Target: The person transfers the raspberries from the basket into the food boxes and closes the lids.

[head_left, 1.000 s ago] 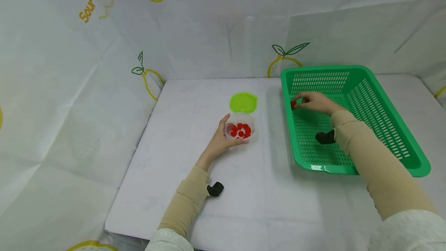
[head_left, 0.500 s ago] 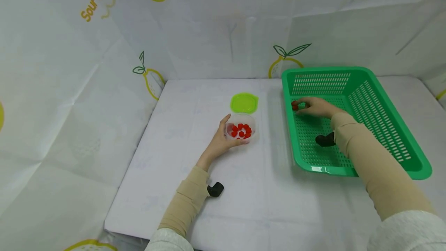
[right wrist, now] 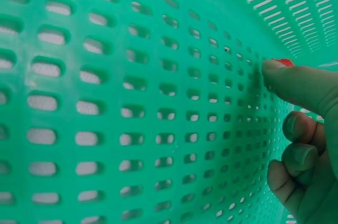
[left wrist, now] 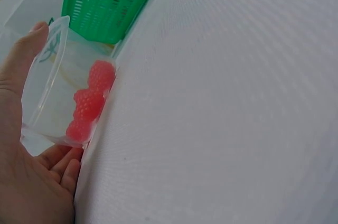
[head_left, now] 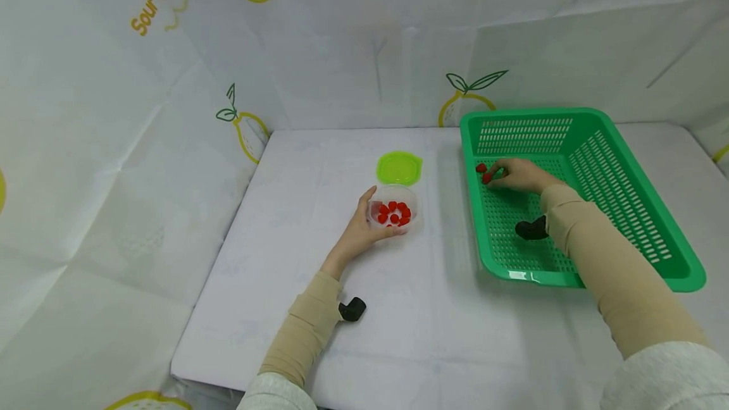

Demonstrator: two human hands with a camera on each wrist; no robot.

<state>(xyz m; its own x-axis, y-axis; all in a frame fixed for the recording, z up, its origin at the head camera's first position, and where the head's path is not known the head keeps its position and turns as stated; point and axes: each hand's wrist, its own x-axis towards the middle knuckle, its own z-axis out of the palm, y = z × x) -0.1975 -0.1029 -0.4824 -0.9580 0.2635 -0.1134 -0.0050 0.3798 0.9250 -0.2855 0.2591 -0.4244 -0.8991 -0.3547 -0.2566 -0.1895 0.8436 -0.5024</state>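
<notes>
My left hand (head_left: 360, 231) is curved around the side of a small clear plastic tub (left wrist: 50, 97) on the white table, thumb on one side and fingers on the other. Several red raspberries (left wrist: 88, 103) lie on its floor. Inside the green basket (head_left: 484, 233), near its left wall, my right hand (head_left: 521, 174) pinches a raspberry (head_left: 486, 178) between thumb and fingers. Another raspberry (head_left: 481, 168) lies just behind it on the basket floor. In the right wrist view the thumb hides most of the red fruit (right wrist: 285, 62), and the other fingers are curled.
A lime-green lid (head_left: 398, 168) lies flat just behind the tub. White cloth with lemon prints (head_left: 342, 49) hangs behind the table (head_left: 296, 207). The basket's raised, slotted walls surround my right hand.
My right hand has shifted slightly toward me inside the basket, and two raspberries now show apart at its fingertips. The left hand and tub have stayed in place.
</notes>
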